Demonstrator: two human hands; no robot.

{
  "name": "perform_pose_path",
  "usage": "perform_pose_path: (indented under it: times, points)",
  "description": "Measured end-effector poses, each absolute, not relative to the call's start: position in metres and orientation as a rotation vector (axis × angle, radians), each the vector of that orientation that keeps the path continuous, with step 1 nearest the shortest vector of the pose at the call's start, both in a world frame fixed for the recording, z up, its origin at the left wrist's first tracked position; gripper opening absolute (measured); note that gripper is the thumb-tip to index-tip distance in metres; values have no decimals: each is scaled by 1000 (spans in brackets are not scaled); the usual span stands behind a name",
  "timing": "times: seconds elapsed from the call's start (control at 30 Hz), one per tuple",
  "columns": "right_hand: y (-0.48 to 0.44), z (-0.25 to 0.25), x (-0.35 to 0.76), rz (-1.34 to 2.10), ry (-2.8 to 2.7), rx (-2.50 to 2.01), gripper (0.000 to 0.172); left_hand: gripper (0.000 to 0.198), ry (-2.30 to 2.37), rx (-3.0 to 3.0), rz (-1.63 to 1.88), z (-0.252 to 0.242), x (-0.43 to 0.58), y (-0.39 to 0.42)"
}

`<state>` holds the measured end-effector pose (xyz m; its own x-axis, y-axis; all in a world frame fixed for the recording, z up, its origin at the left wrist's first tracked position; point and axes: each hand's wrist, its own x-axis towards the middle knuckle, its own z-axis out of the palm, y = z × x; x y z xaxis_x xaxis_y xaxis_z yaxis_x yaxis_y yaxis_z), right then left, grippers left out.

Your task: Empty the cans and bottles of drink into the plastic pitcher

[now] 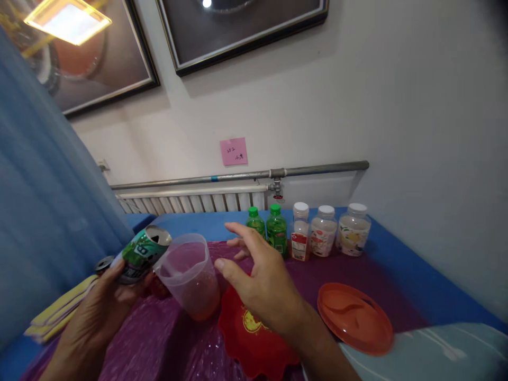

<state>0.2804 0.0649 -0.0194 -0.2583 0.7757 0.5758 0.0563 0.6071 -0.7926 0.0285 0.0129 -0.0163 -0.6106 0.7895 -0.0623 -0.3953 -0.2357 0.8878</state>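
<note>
My left hand (105,301) is wrapped round a green drink can (141,251) with an opened top. The can is tilted to the right, its opening close to the rim of a clear plastic pitcher (190,280). Some reddish tint shows low in the pitcher; whether that is liquid or the cloth behind it, I cannot tell. Just right of the pitcher, my right hand (257,270) hovers with fingers apart, holding nothing. Beneath it lies a red scalloped tray (254,341) with a gold pattern, partly hidden by my forearm.
Two green bottles (277,233), a clear bottle with a red label (300,233) and two white-capped jars (354,230) stand at the back. An orange divided plate (355,317) lies right. A yellow striped towel (59,312) and another can (103,263) are at left.
</note>
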Motion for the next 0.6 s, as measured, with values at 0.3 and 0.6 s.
perform_pose_path:
  times: [0.3, 0.6]
  points:
    - [68, -18, 285, 755, -1726, -696, 48, 27, 1304, 689, 1900, -30, 10, 20]
    - [70, -21, 284, 723, -1750, -695, 47, 67, 1472, 762, 1887, -32, 1, 25]
